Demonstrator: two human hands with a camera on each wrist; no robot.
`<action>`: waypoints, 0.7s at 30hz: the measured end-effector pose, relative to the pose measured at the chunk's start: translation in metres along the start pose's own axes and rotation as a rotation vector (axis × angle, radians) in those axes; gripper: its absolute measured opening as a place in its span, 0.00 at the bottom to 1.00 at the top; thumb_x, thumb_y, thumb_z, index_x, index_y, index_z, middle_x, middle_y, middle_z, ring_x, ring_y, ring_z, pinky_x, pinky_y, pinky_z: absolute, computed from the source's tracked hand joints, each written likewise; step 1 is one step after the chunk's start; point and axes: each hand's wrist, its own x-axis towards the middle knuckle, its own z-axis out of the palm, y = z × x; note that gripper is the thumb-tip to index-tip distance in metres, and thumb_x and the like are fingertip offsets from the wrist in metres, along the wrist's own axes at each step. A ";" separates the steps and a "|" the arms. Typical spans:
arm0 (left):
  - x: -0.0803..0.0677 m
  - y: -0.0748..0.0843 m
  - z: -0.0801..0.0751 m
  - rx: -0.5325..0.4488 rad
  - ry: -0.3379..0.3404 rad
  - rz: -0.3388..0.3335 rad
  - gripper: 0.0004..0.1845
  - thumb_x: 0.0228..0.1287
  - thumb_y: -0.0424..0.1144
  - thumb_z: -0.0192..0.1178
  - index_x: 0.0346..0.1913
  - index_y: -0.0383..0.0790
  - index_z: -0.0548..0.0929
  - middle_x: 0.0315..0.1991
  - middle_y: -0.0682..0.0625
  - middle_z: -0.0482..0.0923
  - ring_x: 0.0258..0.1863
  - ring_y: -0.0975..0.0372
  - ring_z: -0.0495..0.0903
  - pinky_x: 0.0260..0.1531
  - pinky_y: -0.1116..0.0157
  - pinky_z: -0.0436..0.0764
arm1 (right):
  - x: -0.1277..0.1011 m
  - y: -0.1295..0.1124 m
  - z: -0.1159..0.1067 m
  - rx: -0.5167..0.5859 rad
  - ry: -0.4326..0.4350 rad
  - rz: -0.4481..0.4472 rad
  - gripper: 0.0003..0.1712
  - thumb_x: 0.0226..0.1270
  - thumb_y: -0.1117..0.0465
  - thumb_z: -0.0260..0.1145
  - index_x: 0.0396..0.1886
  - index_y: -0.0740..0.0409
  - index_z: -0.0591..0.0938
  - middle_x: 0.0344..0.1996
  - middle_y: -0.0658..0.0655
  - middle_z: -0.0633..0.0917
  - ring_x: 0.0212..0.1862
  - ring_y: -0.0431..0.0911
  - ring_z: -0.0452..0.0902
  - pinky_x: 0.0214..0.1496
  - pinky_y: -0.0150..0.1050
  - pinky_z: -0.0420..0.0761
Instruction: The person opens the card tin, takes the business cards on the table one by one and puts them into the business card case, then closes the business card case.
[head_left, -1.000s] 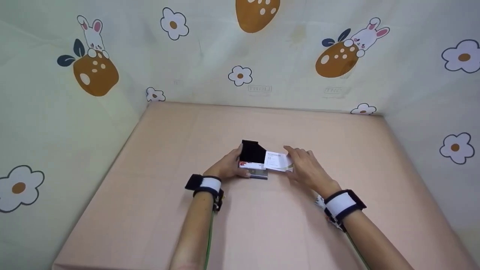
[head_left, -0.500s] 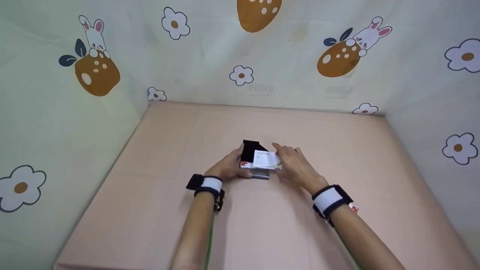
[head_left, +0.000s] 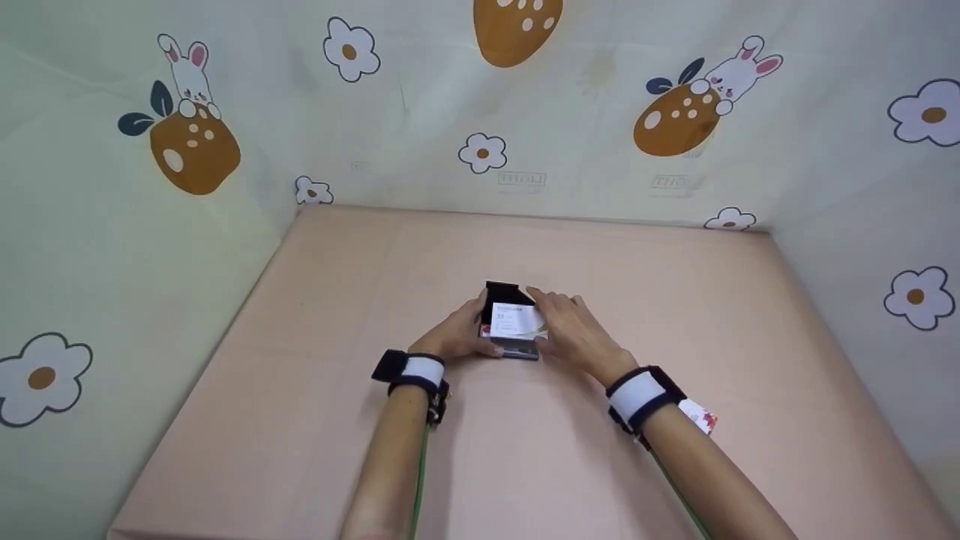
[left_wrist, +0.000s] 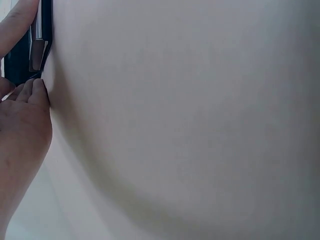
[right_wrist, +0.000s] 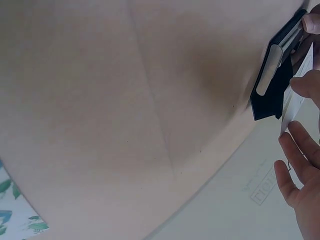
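My left hand (head_left: 456, 330) grips the left side of an unfolded black card case (head_left: 501, 292), its thumb along the near edge. Inside the case, a strip with a red print shows at the left. My right hand (head_left: 579, 330) pinches white business cards (head_left: 514, 319) by their right end and holds them over the case. In the right wrist view the cards (right_wrist: 295, 102) lean between thumb and fingers, close beside the dark case (right_wrist: 270, 102). The left wrist view catches only one end of the case (left_wrist: 19, 57) beside the left hand (left_wrist: 25, 130).
A card with a red floral print (head_left: 697, 416) lies on the pink cloth-covered table (head_left: 337, 300), partly behind the right forearm. In the right wrist view, a card with green leaves (right_wrist: 17, 210) sits at the lower left corner. Patterned walls (head_left: 405, 112) border the table.
My right hand has moved left, bringing the white cards from the case's right side to over it. The left hand and case stay put. The floral card has come into view beside the right wrist.
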 end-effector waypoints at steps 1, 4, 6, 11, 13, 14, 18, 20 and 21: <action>0.000 0.000 0.000 -0.002 0.000 -0.004 0.65 0.48 0.37 0.79 0.82 0.47 0.42 0.81 0.41 0.51 0.81 0.50 0.49 0.81 0.54 0.47 | 0.001 -0.001 0.001 -0.003 0.003 -0.008 0.47 0.56 0.62 0.76 0.74 0.65 0.65 0.54 0.66 0.83 0.57 0.58 0.79 0.60 0.53 0.78; -0.001 -0.001 0.000 -0.011 -0.003 -0.031 0.66 0.49 0.38 0.79 0.82 0.49 0.41 0.81 0.41 0.49 0.81 0.50 0.47 0.81 0.54 0.47 | 0.003 -0.003 0.002 -0.027 0.010 -0.035 0.43 0.57 0.62 0.76 0.71 0.65 0.68 0.53 0.66 0.83 0.56 0.58 0.79 0.58 0.52 0.79; -0.001 -0.001 0.001 -0.019 -0.004 -0.058 0.66 0.49 0.39 0.79 0.82 0.48 0.40 0.81 0.40 0.47 0.81 0.50 0.47 0.81 0.54 0.47 | 0.004 -0.004 0.003 -0.039 0.016 -0.049 0.39 0.57 0.63 0.75 0.68 0.66 0.71 0.52 0.66 0.83 0.55 0.58 0.79 0.56 0.51 0.79; -0.003 0.000 0.002 -0.012 -0.014 -0.115 0.66 0.50 0.42 0.78 0.82 0.45 0.39 0.82 0.40 0.44 0.82 0.50 0.45 0.81 0.54 0.47 | 0.005 -0.005 0.008 -0.038 0.019 -0.066 0.31 0.57 0.63 0.75 0.61 0.65 0.77 0.51 0.64 0.83 0.53 0.57 0.80 0.54 0.50 0.78; -0.002 0.000 0.002 0.002 -0.016 -0.117 0.66 0.51 0.42 0.78 0.82 0.45 0.39 0.82 0.40 0.44 0.82 0.50 0.45 0.81 0.55 0.48 | 0.005 -0.005 0.009 -0.030 0.011 -0.066 0.30 0.58 0.63 0.75 0.60 0.64 0.78 0.51 0.64 0.83 0.53 0.57 0.80 0.54 0.50 0.78; -0.002 0.000 0.002 0.006 -0.014 -0.115 0.65 0.51 0.42 0.78 0.82 0.45 0.39 0.82 0.40 0.45 0.81 0.50 0.46 0.81 0.55 0.48 | 0.006 -0.005 0.009 -0.025 0.006 -0.066 0.29 0.58 0.63 0.75 0.59 0.64 0.78 0.51 0.64 0.83 0.53 0.58 0.80 0.54 0.50 0.78; -0.002 0.000 0.002 0.019 -0.008 -0.110 0.65 0.51 0.41 0.77 0.82 0.49 0.40 0.81 0.41 0.48 0.81 0.50 0.48 0.81 0.55 0.48 | 0.009 -0.005 0.011 -0.015 -0.010 -0.062 0.29 0.58 0.63 0.75 0.59 0.66 0.78 0.51 0.65 0.83 0.53 0.59 0.79 0.55 0.52 0.78; -0.002 0.000 0.001 0.019 -0.005 -0.108 0.64 0.51 0.41 0.77 0.82 0.50 0.40 0.81 0.41 0.48 0.81 0.50 0.49 0.81 0.55 0.49 | 0.011 -0.005 0.011 -0.018 -0.013 -0.062 0.28 0.58 0.63 0.75 0.58 0.66 0.79 0.51 0.65 0.83 0.53 0.59 0.80 0.54 0.52 0.79; -0.002 0.000 0.001 0.019 -0.004 -0.108 0.64 0.51 0.41 0.77 0.82 0.50 0.40 0.81 0.41 0.48 0.81 0.50 0.49 0.81 0.54 0.49 | 0.012 -0.005 0.012 -0.017 -0.018 -0.061 0.28 0.58 0.63 0.75 0.58 0.66 0.79 0.51 0.65 0.83 0.53 0.59 0.80 0.54 0.51 0.79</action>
